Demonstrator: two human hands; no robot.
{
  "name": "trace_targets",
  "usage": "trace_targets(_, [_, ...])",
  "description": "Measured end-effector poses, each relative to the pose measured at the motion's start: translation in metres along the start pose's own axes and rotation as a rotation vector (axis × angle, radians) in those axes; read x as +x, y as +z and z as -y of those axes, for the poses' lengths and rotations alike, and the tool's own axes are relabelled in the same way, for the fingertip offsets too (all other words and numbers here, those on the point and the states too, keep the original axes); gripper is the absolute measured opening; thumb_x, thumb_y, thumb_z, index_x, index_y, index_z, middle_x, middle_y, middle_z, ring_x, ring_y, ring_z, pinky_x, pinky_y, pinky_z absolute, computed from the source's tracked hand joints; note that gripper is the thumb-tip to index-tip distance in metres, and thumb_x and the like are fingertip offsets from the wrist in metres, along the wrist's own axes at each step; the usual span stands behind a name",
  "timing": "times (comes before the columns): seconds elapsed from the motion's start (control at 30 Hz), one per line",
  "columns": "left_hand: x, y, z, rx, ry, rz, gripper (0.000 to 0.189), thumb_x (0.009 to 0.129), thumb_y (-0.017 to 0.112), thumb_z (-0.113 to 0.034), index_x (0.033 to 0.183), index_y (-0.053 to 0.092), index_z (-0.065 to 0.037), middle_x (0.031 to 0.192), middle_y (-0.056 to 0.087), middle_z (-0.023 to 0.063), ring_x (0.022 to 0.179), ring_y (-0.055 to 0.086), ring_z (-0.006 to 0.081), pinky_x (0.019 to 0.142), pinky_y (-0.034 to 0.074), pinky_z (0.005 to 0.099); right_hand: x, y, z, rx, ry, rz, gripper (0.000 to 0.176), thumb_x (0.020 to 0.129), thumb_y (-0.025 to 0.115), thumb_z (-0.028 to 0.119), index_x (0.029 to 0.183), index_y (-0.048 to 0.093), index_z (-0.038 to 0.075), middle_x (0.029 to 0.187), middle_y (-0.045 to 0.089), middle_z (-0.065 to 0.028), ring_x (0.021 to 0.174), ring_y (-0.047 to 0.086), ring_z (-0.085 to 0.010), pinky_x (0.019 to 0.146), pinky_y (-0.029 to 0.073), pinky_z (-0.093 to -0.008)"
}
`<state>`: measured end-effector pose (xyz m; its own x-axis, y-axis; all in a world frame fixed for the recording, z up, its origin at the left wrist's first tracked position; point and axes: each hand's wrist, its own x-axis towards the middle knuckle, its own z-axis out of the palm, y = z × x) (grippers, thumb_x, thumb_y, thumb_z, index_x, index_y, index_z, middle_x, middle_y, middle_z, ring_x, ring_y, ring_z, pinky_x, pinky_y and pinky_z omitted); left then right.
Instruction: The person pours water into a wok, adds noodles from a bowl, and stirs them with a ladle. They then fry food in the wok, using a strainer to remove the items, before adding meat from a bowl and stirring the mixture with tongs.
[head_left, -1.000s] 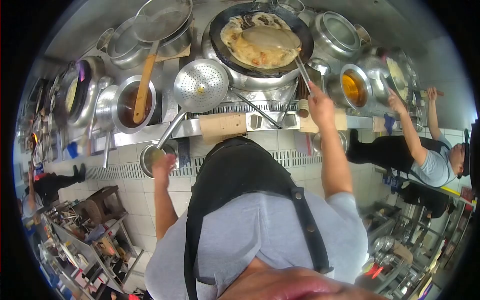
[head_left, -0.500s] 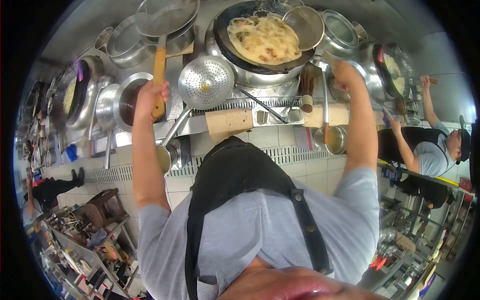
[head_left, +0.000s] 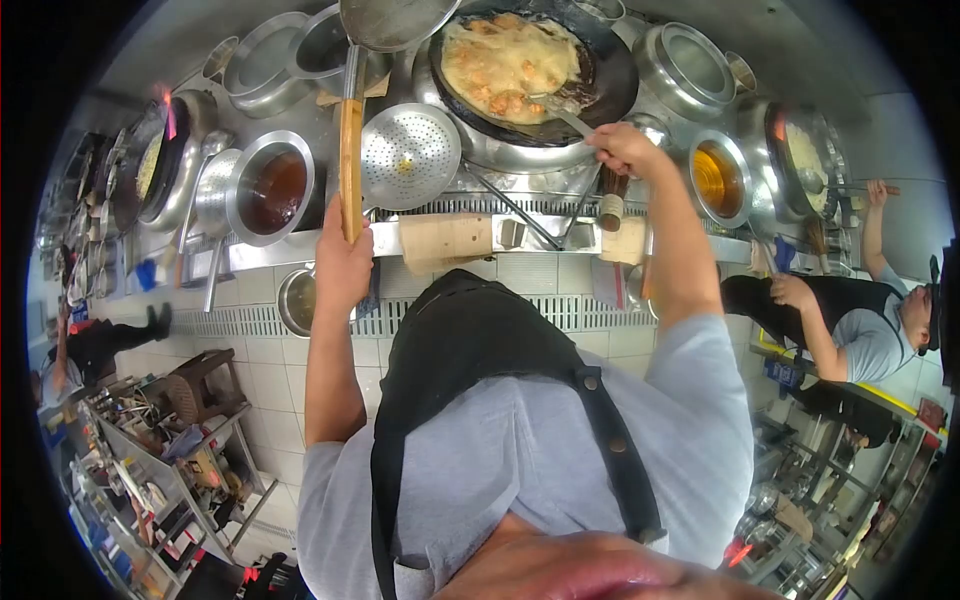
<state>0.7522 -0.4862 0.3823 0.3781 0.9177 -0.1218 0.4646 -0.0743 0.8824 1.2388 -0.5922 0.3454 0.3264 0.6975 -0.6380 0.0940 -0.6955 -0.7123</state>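
Observation:
My left hand (head_left: 345, 265) is closed around the wooden handle (head_left: 350, 170) of a round mesh strainer (head_left: 400, 20), which is held up left of the wok and cut off by the top edge. My right hand (head_left: 625, 150) grips the handle of a skimmer (head_left: 562, 108); its head is down in the black wok (head_left: 612, 75), mostly hidden by oil. Pale, foamy frying food with orange-brown pieces (head_left: 505, 65) covers the wok's left and middle. Between my left hand and the wok lies a perforated ladle (head_left: 410, 157).
A pot of reddish-brown liquid (head_left: 272, 190) stands at left, a pot of amber liquid (head_left: 718, 178) at right. A bamboo brush (head_left: 612, 205) sits at the stove's front. A co-worker (head_left: 850, 310) stands at the right beside another wok (head_left: 795, 155), where flame shows.
My right hand has moved left and its skimmer has gone from the wok's right rim down into the oil. My left hand has come nearer my body and rightward with the strainer.

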Motion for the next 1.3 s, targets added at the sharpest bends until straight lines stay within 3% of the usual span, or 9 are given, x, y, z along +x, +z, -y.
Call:
trace_targets(0.17, [-0.003, 0.026, -0.007, 0.212, 0.18, -0.064, 0.056, 0.092, 0.058, -0.007, 0.146, 0.044, -0.004, 0.105, 0.067, 0.0141, 0.08, 0.066, 0.0245, 0.073, 0.054, 0.0361, 0.011, 0.013, -0.036, 0.328, -0.137, -0.02, 0.023, 0.095, 0.069, 0.025, 0.107, 0.067, 0.005, 0.076, 0.061, 0.0008, 0.06, 0.052, -0.0081, 0.049, 0.038, -0.0254])
trace_targets(0.23, [-0.001, 0.039, -0.013, 0.283, 0.209, -0.089, 0.061, 0.09, 0.056, -0.004, 0.148, 0.039, 0.005, 0.109, 0.065, 0.0281, 0.102, 0.065, 0.0436, 0.094, 0.051, 0.0456, 0.001, 0.014, -0.039, 0.357, -0.149, -0.052, 0.023, 0.095, 0.069, 0.025, 0.107, 0.067, 0.005, 0.076, 0.061, 0.0014, 0.06, 0.052, -0.0079, 0.05, 0.039, -0.0251])
trace_targets(0.47, [0.01, 0.079, -0.021, 0.303, 0.223, -0.039, 0.059, 0.091, 0.057, -0.005, 0.146, 0.04, 0.005, 0.113, 0.065, 0.0302, 0.106, 0.065, 0.045, 0.094, 0.05, 0.0477, -0.055, -0.018, -0.022, 0.16, -0.266, -0.243, 0.023, 0.096, 0.066, 0.024, 0.103, 0.067, 0.002, 0.072, 0.06, -0.0011, 0.055, 0.051, -0.0102, 0.049, 0.039, -0.0269])
trace_targets(0.57, [0.019, 0.095, -0.02, 0.183, 0.168, 0.007, 0.055, 0.09, 0.06, -0.004, 0.142, 0.044, 0.005, 0.103, 0.067, 0.0221, 0.089, 0.069, 0.037, 0.082, 0.055, 0.0441, -0.09, -0.021, 0.008, 0.173, -0.315, -0.255, 0.021, 0.097, 0.064, 0.021, 0.105, 0.067, 0.002, 0.072, 0.06, -0.002, 0.056, 0.052, -0.0108, 0.049, 0.04, -0.0283])
trace_targets(0.63, [0.017, 0.097, -0.052, -0.362, -0.07, 0.344, 0.042, 0.09, 0.061, -0.004, 0.13, 0.051, 0.004, 0.09, 0.063, 0.0113, 0.073, 0.064, 0.0219, 0.066, 0.055, 0.0357, -0.097, -0.014, 0.023, 0.089, -0.332, -0.349, 0.024, 0.096, 0.064, 0.02, 0.111, 0.066, 0.002, 0.072, 0.058, -0.0014, 0.056, 0.05, -0.0089, 0.05, 0.041, -0.0273])
trace_targets(0.67, [0.017, 0.1, -0.06, -0.514, -0.056, 0.432, 0.031, 0.09, 0.061, -0.003, 0.119, 0.054, 0.002, 0.086, 0.057, 0.0045, 0.066, 0.055, 0.011, 0.056, 0.05, 0.0275, -0.093, -0.009, 0.026, 0.012, -0.304, -0.393, 0.028, 0.096, 0.063, 0.019, 0.118, 0.064, 0.001, 0.082, 0.067, -0.0102, 0.068, 0.064, -0.0206, 0.062, 0.051, -0.0345])
trace_targets(0.8, [0.021, 0.1, -0.064, -0.777, -0.141, 0.612, 0.028, 0.089, 0.061, -0.003, 0.116, 0.056, 0.002, 0.095, 0.058, 0.0059, 0.066, 0.055, 0.0109, 0.053, 0.048, 0.026, -0.087, 0.008, 0.033, -0.315, -0.376, -0.711, 0.037, 0.095, 0.058, 0.019, 0.128, 0.062, 0.002, 0.119, 0.067, -0.0283, 0.117, 0.061, -0.0458, 0.101, 0.048, -0.0468])
trace_targets(1.17, [0.006, 0.06, -0.048, -0.672, -0.209, 0.57, 0.024, 0.09, 0.061, -0.005, 0.114, 0.058, 0.001, 0.09, 0.058, 0.0032, 0.066, 0.054, 0.0087, 0.053, 0.046, 0.0238, -0.078, -0.071, -0.006, -0.4, -0.418, -0.849, 0.044, 0.092, 0.062, 0.02, 0.131, 0.063, 0.001, 0.12, 0.066, -0.0304, 0.118, 0.062, -0.0426, 0.101, 0.05, -0.0455])
trace_targets(1.3, [0.01, 0.045, -0.054, -0.623, -0.146, 0.516, 0.025, 0.089, 0.061, -0.003, 0.113, 0.054, 0.001, 0.095, 0.059, 0.0064, 0.067, 0.056, 0.0118, 0.054, 0.05, 0.0283, -0.049, -0.085, -0.01, -0.521, -0.323, -0.831, 0.039, 0.092, 0.061, 0.019, 0.124, 0.066, -0.002, 0.103, 0.072, -0.0279, 0.093, 0.072, -0.0409, 0.089, 0.055, -0.0421])
